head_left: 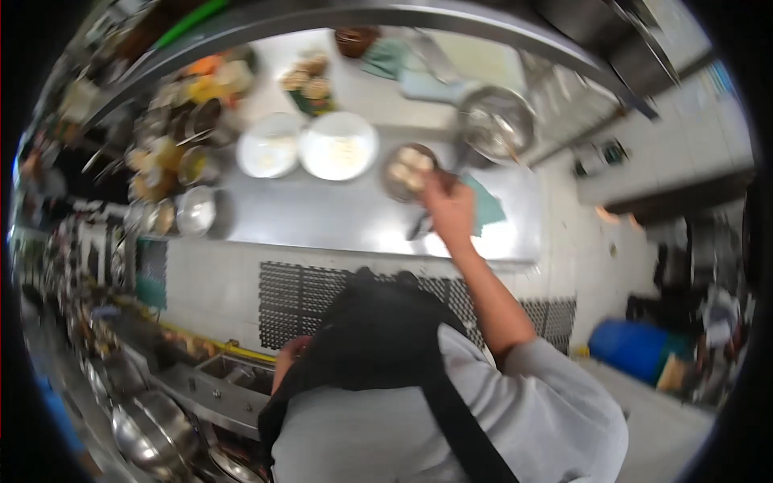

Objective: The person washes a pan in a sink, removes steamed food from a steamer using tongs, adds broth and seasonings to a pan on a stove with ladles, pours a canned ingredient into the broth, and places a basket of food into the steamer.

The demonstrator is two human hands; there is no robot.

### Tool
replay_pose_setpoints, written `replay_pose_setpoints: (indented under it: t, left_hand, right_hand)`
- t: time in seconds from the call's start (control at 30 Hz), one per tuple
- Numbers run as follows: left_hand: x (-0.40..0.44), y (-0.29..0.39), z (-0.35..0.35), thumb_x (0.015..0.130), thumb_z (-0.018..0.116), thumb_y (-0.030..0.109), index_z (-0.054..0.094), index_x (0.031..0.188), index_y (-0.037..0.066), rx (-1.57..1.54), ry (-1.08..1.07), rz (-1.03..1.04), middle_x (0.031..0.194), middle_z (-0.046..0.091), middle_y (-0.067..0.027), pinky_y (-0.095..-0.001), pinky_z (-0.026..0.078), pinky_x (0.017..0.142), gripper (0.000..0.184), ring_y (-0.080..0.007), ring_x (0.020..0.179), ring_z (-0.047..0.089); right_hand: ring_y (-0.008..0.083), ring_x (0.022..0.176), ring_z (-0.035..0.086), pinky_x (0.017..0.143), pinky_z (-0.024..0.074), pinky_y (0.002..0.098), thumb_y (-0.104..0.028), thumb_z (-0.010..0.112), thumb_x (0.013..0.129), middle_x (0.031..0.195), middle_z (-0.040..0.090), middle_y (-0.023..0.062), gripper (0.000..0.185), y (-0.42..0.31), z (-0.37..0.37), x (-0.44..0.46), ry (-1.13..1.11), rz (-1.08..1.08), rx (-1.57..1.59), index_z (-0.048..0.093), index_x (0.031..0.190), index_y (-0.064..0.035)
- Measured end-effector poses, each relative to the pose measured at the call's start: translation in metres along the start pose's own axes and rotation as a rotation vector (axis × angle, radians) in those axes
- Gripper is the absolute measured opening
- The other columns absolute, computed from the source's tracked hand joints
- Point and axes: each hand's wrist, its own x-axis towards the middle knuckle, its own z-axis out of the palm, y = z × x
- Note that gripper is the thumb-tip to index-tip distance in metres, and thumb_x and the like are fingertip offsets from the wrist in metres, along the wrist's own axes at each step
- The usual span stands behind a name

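My right hand [448, 203] is at the right edge of a small round bowl [396, 187] holding several whitish pieces [414, 163]. Its fingers are closed at the rim; whether they grip the bowl or a piece is blurred. Beside this hand, a green cloth [486, 206] lies on the steel counter [322, 221]. My left hand [295, 351] hangs low by the black apron, mostly hidden, its fingers unclear. To the left of the bowl, two white plates [339, 146] [269, 146] stand side by side, with small pale bits on them.
A large metal bowl [496, 125] stands at the counter's right. Beyond it lies a pale cutting board [431, 85]. Metal bowls [196, 211] and containers crowd the left end. An overhead shelf edge [378, 14] crosses the top. A blue drum [626, 348] stands at the right.
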Motion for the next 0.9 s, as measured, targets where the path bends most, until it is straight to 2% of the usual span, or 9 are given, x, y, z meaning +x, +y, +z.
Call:
replay_pose_setpoints:
  t: [0.07,0.1,0.2,0.3,0.5,0.57,0.67,0.73,0.9]
  left_hand:
    - [0.006,0.067,0.003,0.097,0.067,0.019,0.065,0.126,-0.002,-0.191,0.03,-0.124,0.12,0.069,-0.0152,-0.0313,0.055,0.086,0.036,-0.0159,0.097,0.066]
    - [0.009,0.107,0.007,0.096,0.068,0.018,0.059,0.133,-0.001,-0.32,0.032,0.018,0.128,0.065,-0.0151,-0.0288,0.054,0.082,0.043,-0.0158,0.095,0.067]
    - [0.011,0.239,0.024,0.094,0.069,0.013,0.038,0.151,0.002,-0.497,0.034,0.34,0.147,0.051,-0.0143,-0.026,0.054,0.075,0.065,-0.0168,0.089,0.069]
    - [0.034,0.266,0.023,0.092,0.071,0.01,0.031,0.155,0.006,-0.613,-0.082,0.189,0.148,0.049,-0.0155,-0.0252,0.053,0.074,0.074,-0.017,0.089,0.07]
    - [0.008,0.256,0.012,0.091,0.071,0.014,0.053,0.14,0.002,-0.305,-0.195,0.114,0.139,0.055,-0.019,-0.0269,0.053,0.077,0.053,-0.0177,0.089,0.069]
    - [-0.018,0.274,-0.018,0.093,0.072,0.014,0.066,0.124,0.003,-0.069,-0.129,0.64,0.125,0.064,-0.0133,-0.031,0.052,0.089,0.033,-0.0218,0.106,0.064]
    - [-0.066,0.31,-0.041,0.096,0.063,0.047,0.067,0.114,-0.004,-0.464,-0.256,1.032,0.121,0.062,-0.0212,-0.0424,0.049,0.098,0.055,-0.0327,0.121,0.056]
    - [-0.084,0.32,-0.027,0.095,0.06,0.057,0.068,0.111,-0.003,-0.738,-0.179,1.248,0.126,0.057,-0.0268,-0.0483,0.049,0.098,0.062,-0.0365,0.124,0.054]
    - [-0.108,0.335,-0.007,0.094,0.066,0.051,0.076,0.097,0.013,-1.136,0.132,1.554,0.132,0.046,-0.0343,-0.0551,0.056,0.095,0.04,-0.0392,0.129,0.053]
  right_hand:
    - [0.0086,0.056,0.05,0.05,0.0417,0.0316,-0.038,0.075,0.092,0.061,0.06,0.0012,0.042,-0.001,0.025,-0.022,-0.125,-0.064,-0.055,0.068,0.077,0.001]
    - [0.0102,0.055,0.047,0.05,0.0417,0.0342,-0.038,0.077,0.09,0.057,0.054,0.0061,0.044,-0.016,0.029,-0.033,-0.312,0.007,-0.216,0.065,0.073,0.0009]
    - [0.0421,0.065,0.061,0.062,0.049,0.048,-0.029,0.076,0.084,0.07,0.064,0.0206,0.033,0.005,0.064,-0.056,-0.555,-0.245,-0.373,0.065,0.075,-0.0001]
    - [0.0412,0.071,0.066,0.066,0.0515,0.0487,-0.026,0.076,0.079,0.073,0.066,0.0194,0.027,0.018,0.064,-0.075,-0.674,-0.303,-0.422,0.067,0.075,-0.0015]
    - [0.0313,0.069,0.069,0.066,0.053,0.0409,-0.027,0.076,0.086,0.075,0.07,0.0179,0.027,0.01,0.031,-0.08,-0.735,-0.094,-0.5,0.073,0.084,-0.0004]
    - [0.0149,0.055,0.056,0.055,0.0459,0.0367,-0.031,0.076,0.089,0.061,0.063,0.0107,0.035,0.013,0.021,-0.076,-0.677,0.003,-0.52,0.069,0.077,0.0005]
    - [0.0118,0.052,0.048,0.052,0.0422,0.0346,-0.037,0.075,0.091,0.054,0.055,0.0061,0.042,0.023,0.009,-0.073,-0.683,0.233,-0.544,0.07,0.078,0.0018]
    - [0.0096,0.054,0.044,0.051,0.0399,0.0338,-0.039,0.076,0.091,0.052,0.051,0.0036,0.045,0.038,0.011,-0.071,-0.73,0.266,-0.613,0.068,0.075,0.0026]
    - [0.01,0.053,0.042,0.05,0.0393,0.0343,-0.04,0.077,0.089,0.052,0.051,0.0034,0.047,0.027,0.051,-0.077,-0.949,0.172,-0.679,0.068,0.072,0.0033]
